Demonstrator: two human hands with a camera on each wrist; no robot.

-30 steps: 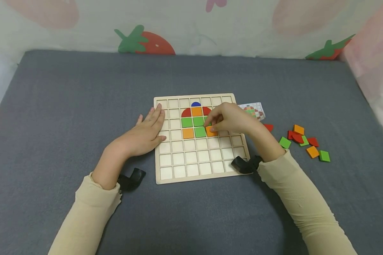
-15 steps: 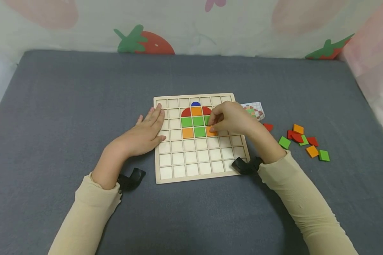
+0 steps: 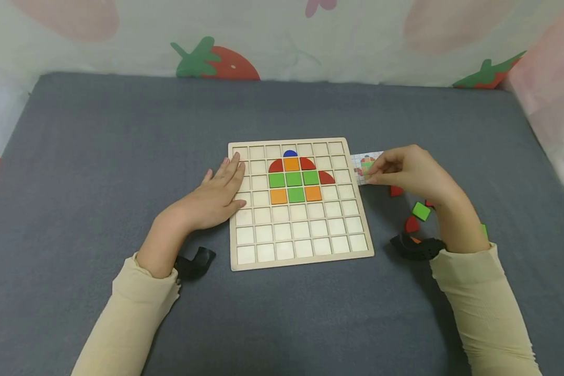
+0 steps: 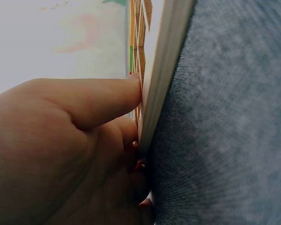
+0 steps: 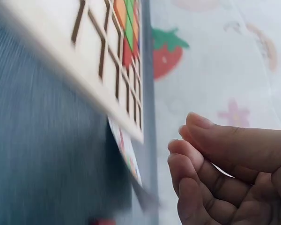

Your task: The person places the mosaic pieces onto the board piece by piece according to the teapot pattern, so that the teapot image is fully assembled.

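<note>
My left hand [image 3: 211,201] lies flat with straight fingers on the left edge of a wooden grid board [image 3: 301,261]. In the left wrist view its thumb [image 4: 112,96] rests on the board's rim. A shape of coloured tiles fills cells near the top: a blue half-round [image 3: 290,153], orange and green squares, and red quarter-rounds, one red quarter-round [image 3: 326,178] ending the green row. My right hand [image 3: 411,169] hovers off the board's right side, over a printed pattern card [image 3: 360,166]. Its fingers are loosely curled, thumb near the fingertips, with nothing visible between them.
Loose tiles lie on the grey cloth right of the board, among them a red tile [image 3: 396,191], a green square [image 3: 421,211] and another red tile [image 3: 411,224]; the right arm hides others. Black wrist mounts [image 3: 195,263] stick out by both sleeves. A strawberry-print curtain [image 3: 357,42] hangs behind.
My right hand has left the board and moved right, over the card. The red quarter-round at the end of the green row, previously covered by that hand, now shows. My left hand has stayed put.
</note>
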